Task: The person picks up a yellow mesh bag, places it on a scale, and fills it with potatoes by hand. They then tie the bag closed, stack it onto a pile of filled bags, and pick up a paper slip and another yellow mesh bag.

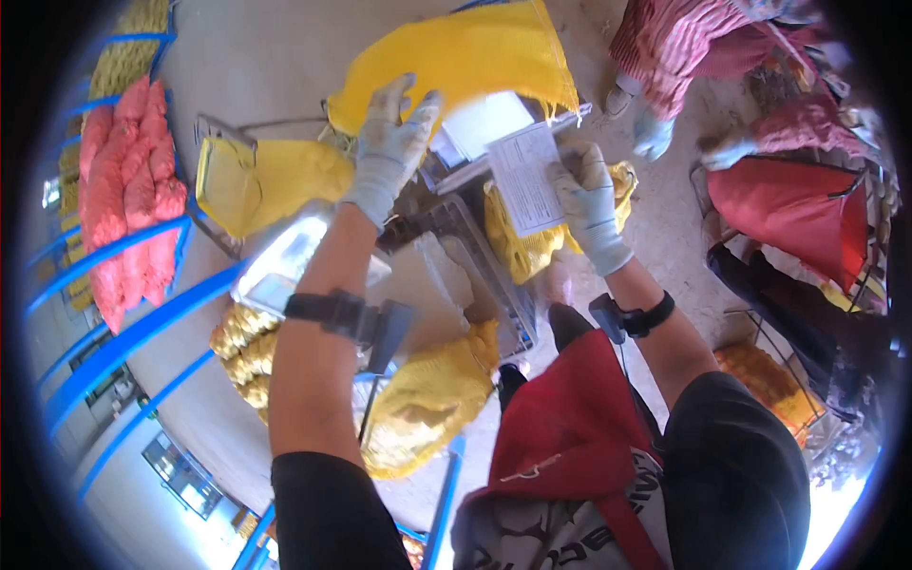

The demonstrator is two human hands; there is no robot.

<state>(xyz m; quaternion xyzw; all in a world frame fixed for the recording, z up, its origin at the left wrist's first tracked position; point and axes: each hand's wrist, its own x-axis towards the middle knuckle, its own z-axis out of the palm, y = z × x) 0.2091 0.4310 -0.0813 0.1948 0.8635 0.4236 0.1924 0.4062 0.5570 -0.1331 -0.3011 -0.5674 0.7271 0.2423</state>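
Observation:
Both of my hands wear pale work gloves. My right hand (591,201) pinches the edge of a printed paper label (527,180) between thumb and fingers. My left hand (391,147) is open, its fingers spread over the lower edge of a flat yellow mesh bag (456,59). Below that bag, a stack of white paper (482,123) lies in a tray, partly covered by the label. Just beneath the label and my right hand is another yellow mesh bag (518,242), bunched up.
A dark plastic crate (518,302) stands below my hands. A yellow bag on a frame (275,180) is at left, near blue rails (142,337) and stacked pink sacks (133,199). At right, a co-worker's gloved hand (654,135) is near a red bag (793,214).

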